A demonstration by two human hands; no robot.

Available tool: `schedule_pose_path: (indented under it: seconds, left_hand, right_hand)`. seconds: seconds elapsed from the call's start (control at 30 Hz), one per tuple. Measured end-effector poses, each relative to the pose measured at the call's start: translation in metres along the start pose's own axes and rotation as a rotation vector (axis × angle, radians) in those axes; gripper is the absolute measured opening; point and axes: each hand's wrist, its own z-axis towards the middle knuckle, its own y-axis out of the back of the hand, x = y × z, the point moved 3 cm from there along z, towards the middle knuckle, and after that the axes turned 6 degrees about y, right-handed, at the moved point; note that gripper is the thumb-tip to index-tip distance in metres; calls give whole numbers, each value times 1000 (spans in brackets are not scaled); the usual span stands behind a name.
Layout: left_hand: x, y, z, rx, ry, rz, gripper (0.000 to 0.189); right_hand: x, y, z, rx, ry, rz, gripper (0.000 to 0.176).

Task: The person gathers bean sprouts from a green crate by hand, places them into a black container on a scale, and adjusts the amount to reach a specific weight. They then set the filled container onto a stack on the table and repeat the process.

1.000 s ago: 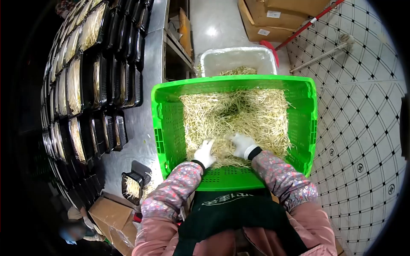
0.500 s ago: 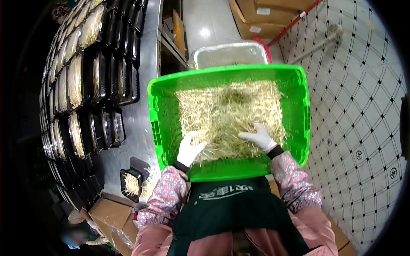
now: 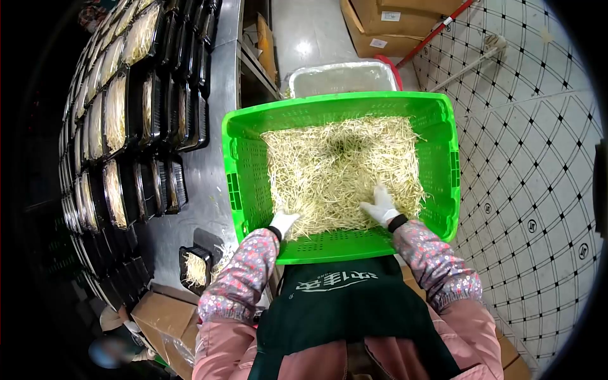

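My left hand (image 3: 283, 221) and right hand (image 3: 382, 206) wear white gloves (image 3: 385, 201). My sleeves (image 3: 244, 278) are pink with tiny flowers and black cuffs (image 3: 398, 223). My apron (image 3: 342, 310) is dark green with pale letters.

Bright overhead light, floor glare, fisheye vignette, dark left.

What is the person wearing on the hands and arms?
The left hand and right hand are gloved in white. A black cuff shows at each wrist. The sleeves are pink with a small flower pattern, and plain pink higher up.
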Motion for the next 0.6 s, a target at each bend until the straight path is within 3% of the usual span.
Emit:
schedule_pose_path:
  seconds: [0.07,0.1,0.13,0.2,0.27,0.33,0.4,0.43,0.47,0.5,0.6]
  left_hand:
    - [0,-21,12,40,-25,157,65]
    - [3,-37,17,17,-141,91,51]
    - [-37,-43,-27,84,-147,-216,33]
    - [-56,-50,-50,183,-87,-360,51]
    - [-83,-36,-84,217,-228,-351,48]
    - [-50,-33,-43,265,-331,-385,44]
    - [-76,-20,-65,244,-118,-393,61]
    - [-62,-23,-49,283,-183,-444,63]
    - [-48,-22,-29,154,-167,-241,62]
    - [-30,-30,-5,144,-84,-314,61]
    - [-26,-56,10,96,28,-417,51]
  right_hand:
    - [44,-6,1,192,-205,172,55]
    - [49,-31,0,161,-163,475,53]
    - [53,-55,-1,126,-118,782,52]
    - [74,-45,-5,230,-229,885,53]
    - [98,-7,-7,237,-282,1132,53]
    - [66,3,4,287,-293,854,56]
    - [27,-4,11,306,-329,667,61]
    - [15,-5,11,221,-262,553,61]
    - [6,-5,14,133,-187,438,61]
    - [-3,-8,16,33,-129,272,61]
    - [22,-38,19,74,-149,366,61]
